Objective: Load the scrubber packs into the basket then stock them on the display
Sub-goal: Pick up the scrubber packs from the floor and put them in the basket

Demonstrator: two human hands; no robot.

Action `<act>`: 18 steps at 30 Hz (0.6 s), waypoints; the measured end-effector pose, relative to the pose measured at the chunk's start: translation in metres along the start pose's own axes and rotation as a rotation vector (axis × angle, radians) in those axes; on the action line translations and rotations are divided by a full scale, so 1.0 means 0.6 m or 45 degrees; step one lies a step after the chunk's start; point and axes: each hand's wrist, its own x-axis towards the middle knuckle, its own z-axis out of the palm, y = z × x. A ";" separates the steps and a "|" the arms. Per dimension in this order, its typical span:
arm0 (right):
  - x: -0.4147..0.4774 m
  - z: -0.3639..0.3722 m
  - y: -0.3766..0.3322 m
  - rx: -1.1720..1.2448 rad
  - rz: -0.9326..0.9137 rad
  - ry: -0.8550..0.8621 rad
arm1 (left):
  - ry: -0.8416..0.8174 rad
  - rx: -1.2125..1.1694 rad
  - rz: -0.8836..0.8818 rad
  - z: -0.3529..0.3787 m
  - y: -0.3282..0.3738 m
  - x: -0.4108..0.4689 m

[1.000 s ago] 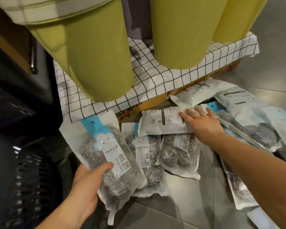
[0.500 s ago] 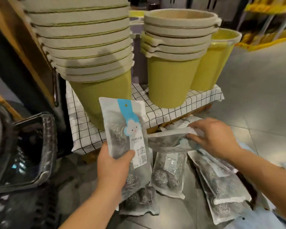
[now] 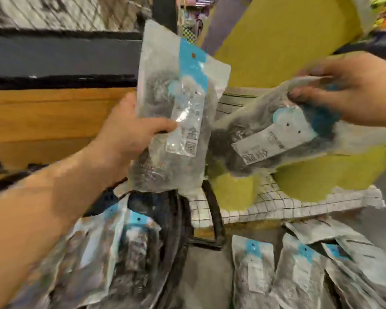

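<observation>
Above the basket [image 3: 177, 221], the left grip [image 3: 129, 134] was curled round an upright scrubber pack [image 3: 183, 90]; the right grip [image 3: 352, 94] pinched a second, tilted pack [image 3: 276, 139].

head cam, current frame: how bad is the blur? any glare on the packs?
Head view: heavy motion smear and blocky artefacts throughout; left hand and right hand have soft edges; a small glare streak on the upright pack, whose large characters are readable; print on the tilted pack is smeared; basket rim blurred.

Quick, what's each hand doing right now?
Left hand: gripping an upright scrubber pack.
Right hand: pinching a second scrubber pack, tilted.
</observation>
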 end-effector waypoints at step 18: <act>0.180 0.514 -0.318 -0.006 -0.322 -1.414 | 0.070 0.543 -1.064 -0.493 -0.388 -0.102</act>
